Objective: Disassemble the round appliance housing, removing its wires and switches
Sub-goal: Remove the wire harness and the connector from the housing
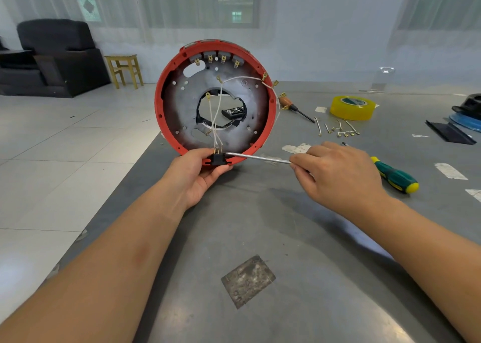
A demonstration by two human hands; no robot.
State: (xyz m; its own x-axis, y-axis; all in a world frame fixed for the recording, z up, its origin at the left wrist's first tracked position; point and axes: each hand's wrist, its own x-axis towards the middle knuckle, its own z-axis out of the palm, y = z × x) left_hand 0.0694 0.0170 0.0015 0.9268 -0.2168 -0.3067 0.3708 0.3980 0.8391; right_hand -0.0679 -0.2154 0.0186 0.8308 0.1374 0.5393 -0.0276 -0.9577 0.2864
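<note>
- Grey metal surface (260, 225): carries all items listed; the round housing serves as landmark below.
- Roll of yellow tape (352, 107): lies flat, well to the right of the housing.
- Wooden-handled screwdriver (294, 107): lies just right of the housing rim, tip pointing toward the tape.
- Loose wire pieces (338, 129) with brass terminals: scattered right of the housing, between the wooden-handled screwdriver and the tape.
- Black and blue objects (466, 118): far right of the housing, at the edge of view; identity unclear.
- Dark armchair (54, 56) and wooden stool (125, 69): on the tiled floor, behind and left of the housing.
- Round red housing (216, 100): stands on edge, tilted, open side toward the camera, its lower rim near the surface's left edge. White wires (217, 118) cross its central opening, run down to the black switch (218, 159) at the lower rim, and partly block the view through the opening.
- Left hand (200, 176): below the housing, fingers curled under the lower rim, thumb beside the switch, gripping the housing.
- Right hand (335, 173): right of the lower rim, apart from the housing, fingers curled round a green-and-yellow-handled screwdriver (395, 177); the metal shaft spans the gap, its tip touching the switch.
</note>
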